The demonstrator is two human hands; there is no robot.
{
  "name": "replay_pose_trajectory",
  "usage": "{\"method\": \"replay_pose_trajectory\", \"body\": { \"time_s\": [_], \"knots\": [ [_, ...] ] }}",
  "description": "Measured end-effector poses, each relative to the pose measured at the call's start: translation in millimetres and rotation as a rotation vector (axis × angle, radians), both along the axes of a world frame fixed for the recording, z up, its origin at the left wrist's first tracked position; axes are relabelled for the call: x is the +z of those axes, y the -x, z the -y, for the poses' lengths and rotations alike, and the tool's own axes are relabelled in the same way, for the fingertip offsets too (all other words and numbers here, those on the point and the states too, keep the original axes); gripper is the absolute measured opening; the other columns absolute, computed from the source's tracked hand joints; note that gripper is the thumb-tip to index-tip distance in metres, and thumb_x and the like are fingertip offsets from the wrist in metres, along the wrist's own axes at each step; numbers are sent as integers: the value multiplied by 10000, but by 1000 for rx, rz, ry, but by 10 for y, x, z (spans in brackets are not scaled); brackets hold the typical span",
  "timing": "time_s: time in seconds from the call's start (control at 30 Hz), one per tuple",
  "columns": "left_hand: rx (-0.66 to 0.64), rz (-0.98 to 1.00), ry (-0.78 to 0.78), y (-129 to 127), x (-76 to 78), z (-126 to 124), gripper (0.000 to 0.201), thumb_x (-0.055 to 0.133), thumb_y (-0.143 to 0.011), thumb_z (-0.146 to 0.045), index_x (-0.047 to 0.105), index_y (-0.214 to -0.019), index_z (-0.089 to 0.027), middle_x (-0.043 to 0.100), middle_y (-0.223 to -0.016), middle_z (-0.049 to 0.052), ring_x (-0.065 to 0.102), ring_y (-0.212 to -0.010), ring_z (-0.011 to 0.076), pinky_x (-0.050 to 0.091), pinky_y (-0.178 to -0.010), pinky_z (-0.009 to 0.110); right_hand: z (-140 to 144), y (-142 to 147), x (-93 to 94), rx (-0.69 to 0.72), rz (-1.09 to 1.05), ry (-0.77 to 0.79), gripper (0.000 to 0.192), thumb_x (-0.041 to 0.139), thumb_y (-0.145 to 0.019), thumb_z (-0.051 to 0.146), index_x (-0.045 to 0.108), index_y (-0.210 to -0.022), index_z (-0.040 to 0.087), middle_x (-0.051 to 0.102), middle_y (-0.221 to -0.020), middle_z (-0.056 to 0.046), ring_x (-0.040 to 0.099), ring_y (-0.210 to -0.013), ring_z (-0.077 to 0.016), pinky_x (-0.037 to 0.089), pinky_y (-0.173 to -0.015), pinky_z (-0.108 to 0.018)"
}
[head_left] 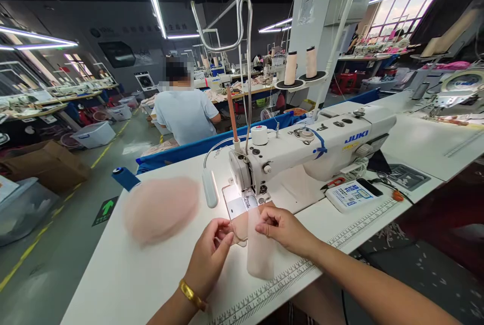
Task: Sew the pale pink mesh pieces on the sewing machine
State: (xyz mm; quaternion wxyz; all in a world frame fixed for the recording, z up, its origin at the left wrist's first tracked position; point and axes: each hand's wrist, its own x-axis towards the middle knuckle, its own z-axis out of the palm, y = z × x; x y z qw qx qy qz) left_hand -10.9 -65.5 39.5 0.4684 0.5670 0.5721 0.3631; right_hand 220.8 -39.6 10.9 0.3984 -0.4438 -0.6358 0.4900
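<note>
A white sewing machine stands on the table, its lit needle area over pale pink fabric. My left hand pinches the left edge of that fabric between thumb and fingers, just in front of the needle plate. A sheer, pale strip of fabric runs from under the presser foot toward me and hangs down over the tabletop. My right hand is closed on this strip at its right side, close to the presser foot. The fingertips of both hands are partly hidden.
A blurred heap of sheer pink fabric lies left of the machine, near a blue thread cone. Red-handled scissors and a white box sit at right. Ruler tape lines the front edge. Another person sits beyond.
</note>
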Motion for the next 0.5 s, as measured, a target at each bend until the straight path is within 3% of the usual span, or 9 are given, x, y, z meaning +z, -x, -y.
{"method": "replay_pose_trajectory", "body": {
  "time_s": [0.1,0.2,0.3,0.5],
  "knots": [
    [-79,60,52,-110,45,20,502,706,-792,-677,687,-948,-200,711,-850,62,639,-765,218,516,-683,318,73,84,47,4,8,8,386,774,-804,420,474,-668,218,440,-678,50,405,-640,-140,327,-593,-260],
    [-172,201,159,-254,45,12,518,758,-745,-686,645,-803,-184,654,-749,29,581,-690,172,464,-621,273,163,197,86,25,87,-37,465,819,-776,428,431,-633,216,444,-631,58,399,-618,-134,287,-567,-262],
    [-158,279,185,-283,29,-8,503,785,-734,-654,626,-719,-177,612,-668,5,514,-631,136,427,-611,262,196,205,81,27,83,-45,454,796,-809,464,452,-650,214,462,-650,53,414,-633,-136,303,-582,-264],
    [-55,391,307,-117,67,10,453,876,-665,-570,667,-726,-173,696,-793,40,593,-739,149,505,-718,266,40,2,-7,5,-28,14,429,622,-929,589,522,-730,222,484,-706,34,463,-684,-159,393,-667,-287]
  ]
}}
